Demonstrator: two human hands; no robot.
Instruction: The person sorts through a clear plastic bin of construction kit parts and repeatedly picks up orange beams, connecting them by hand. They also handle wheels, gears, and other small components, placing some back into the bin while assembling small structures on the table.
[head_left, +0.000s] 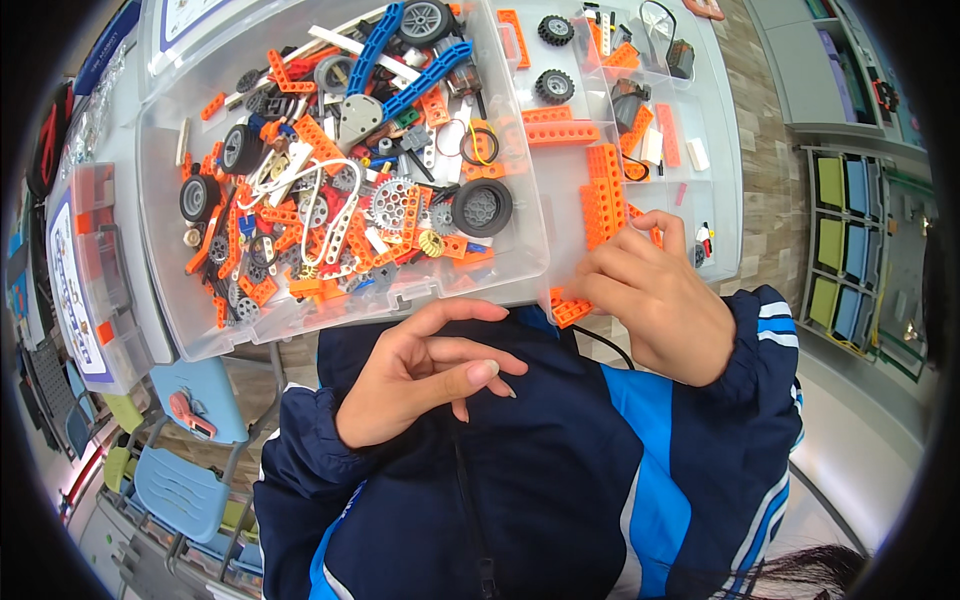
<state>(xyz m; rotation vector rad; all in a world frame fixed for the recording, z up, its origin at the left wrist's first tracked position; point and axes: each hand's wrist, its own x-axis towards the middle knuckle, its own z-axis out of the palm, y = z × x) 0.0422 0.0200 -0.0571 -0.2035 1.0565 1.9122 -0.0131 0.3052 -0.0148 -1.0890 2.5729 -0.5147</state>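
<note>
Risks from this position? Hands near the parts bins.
1. The loose-parts bin seems to overhang the table edge toward the lap; a nudge might tip it.
2. The right hand reaches among stacked orange beams; they could topple or scatter.
3. The left hand is empty and steadies nothing.

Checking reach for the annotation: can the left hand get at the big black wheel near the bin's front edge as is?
Probably yes. The left hand is empty, just below the open bin, and the wheel lies on top of the parts with nothing over it.
</note>
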